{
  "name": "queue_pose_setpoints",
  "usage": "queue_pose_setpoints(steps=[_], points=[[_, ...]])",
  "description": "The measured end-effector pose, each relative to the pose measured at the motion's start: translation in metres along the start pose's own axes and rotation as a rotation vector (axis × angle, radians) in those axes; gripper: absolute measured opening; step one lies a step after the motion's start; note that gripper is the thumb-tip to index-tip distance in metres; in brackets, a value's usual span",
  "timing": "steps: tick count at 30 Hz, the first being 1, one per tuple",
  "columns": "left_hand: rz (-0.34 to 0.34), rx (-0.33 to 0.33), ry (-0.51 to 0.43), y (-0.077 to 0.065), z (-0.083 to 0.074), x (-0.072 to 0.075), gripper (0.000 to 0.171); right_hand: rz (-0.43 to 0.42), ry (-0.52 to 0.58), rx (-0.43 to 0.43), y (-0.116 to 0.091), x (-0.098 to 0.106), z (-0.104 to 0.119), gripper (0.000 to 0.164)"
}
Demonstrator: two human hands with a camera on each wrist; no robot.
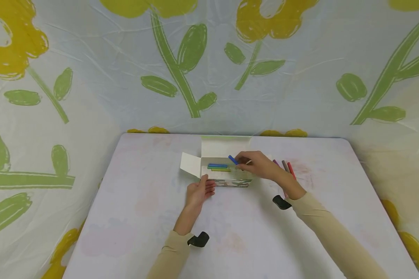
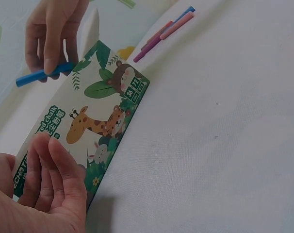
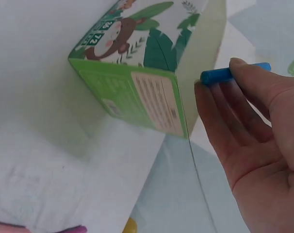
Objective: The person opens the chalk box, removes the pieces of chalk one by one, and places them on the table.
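Note:
An open chalk box (image 1: 232, 183) with animal pictures sits on the table, lid raised at the back and a side flap (image 1: 191, 164) folded out left. Inside lie several sticks, including blue chalk (image 1: 217, 165) and yellow-green chalk (image 1: 220, 170). Between thumb and fingers, my right hand (image 1: 256, 162) pinches a blue chalk stick (image 3: 217, 75) over the box's right part. My left hand (image 1: 197, 192) grips the box's front wall near its left corner. Its thumb is at the top edge and its fingers (image 2: 45, 170) lie against the printed front.
Right of the box, partly behind my right forearm, lie a red stick (image 1: 291, 170), a grey-brown stick (image 1: 285, 166) and a purple stick (image 1: 276, 162). A pink stick (image 2: 177, 25) shows beyond the box in the left wrist view. A flower-patterned cloth (image 1: 213, 77) hangs behind the table (image 1: 143, 217).

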State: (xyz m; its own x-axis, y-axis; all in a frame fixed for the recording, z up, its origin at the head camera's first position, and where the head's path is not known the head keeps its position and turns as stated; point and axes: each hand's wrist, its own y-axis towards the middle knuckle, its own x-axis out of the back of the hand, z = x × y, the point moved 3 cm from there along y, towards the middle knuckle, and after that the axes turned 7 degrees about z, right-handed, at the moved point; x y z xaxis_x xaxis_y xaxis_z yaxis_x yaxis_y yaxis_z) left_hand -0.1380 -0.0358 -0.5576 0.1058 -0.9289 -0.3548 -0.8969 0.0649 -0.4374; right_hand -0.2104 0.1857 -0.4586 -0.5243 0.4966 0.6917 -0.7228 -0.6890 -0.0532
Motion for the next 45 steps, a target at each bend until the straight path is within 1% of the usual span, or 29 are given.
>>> queue_pose_setpoints(steps=[8,12,17,19,21,24,26,27,32,36,42,45], points=[[0.003,0.005,0.006,0.0,0.0,0.0,0.041,-0.082,0.067,-0.048,-0.022,0.021,-0.012,0.022],[0.015,0.006,0.0,0.0,0.0,0.0,0.042,-0.112,0.057,-0.097,-0.034,0.033,-0.016,0.026],[0.042,0.018,0.004,0.0,-0.003,0.001,0.042,-0.145,0.07,-0.164,-0.05,0.046,-0.022,0.03],[0.052,0.022,0.015,-0.004,-0.009,-0.001,0.042,-0.159,0.085,-0.186,-0.056,0.051,-0.024,0.032],[0.062,0.006,0.021,-0.011,-0.016,-0.003,0.041,-0.175,0.095,-0.21,-0.063,0.054,-0.027,0.034],[0.068,0.001,0.024,-0.019,-0.025,-0.006,0.039,-0.201,0.13,-0.241,-0.074,0.059,-0.036,0.037],[0.071,-0.001,0.021,-0.021,-0.026,-0.007,0.038,-0.219,0.157,-0.267,-0.081,0.062,-0.042,0.039],[0.071,0.01,0.022,-0.021,-0.027,-0.007,0.038,-0.229,0.166,-0.28,-0.085,0.063,-0.045,0.04],[0.059,0.025,0.015,-0.022,-0.027,-0.007,0.038,-0.257,0.208,-0.338,-0.099,0.067,-0.059,0.046],[0.048,0.024,0.009,-0.021,-0.028,-0.007,0.038,-0.269,0.244,-0.379,-0.11,0.066,-0.071,0.05],[0.049,0.025,0.012,-0.02,-0.027,-0.007,0.039,-0.282,0.219,-0.481,-0.124,0.061,-0.091,0.058],[0.049,0.025,0.016,-0.02,-0.027,-0.007,0.04,-0.282,0.222,-0.508,-0.13,0.059,-0.1,0.061]])
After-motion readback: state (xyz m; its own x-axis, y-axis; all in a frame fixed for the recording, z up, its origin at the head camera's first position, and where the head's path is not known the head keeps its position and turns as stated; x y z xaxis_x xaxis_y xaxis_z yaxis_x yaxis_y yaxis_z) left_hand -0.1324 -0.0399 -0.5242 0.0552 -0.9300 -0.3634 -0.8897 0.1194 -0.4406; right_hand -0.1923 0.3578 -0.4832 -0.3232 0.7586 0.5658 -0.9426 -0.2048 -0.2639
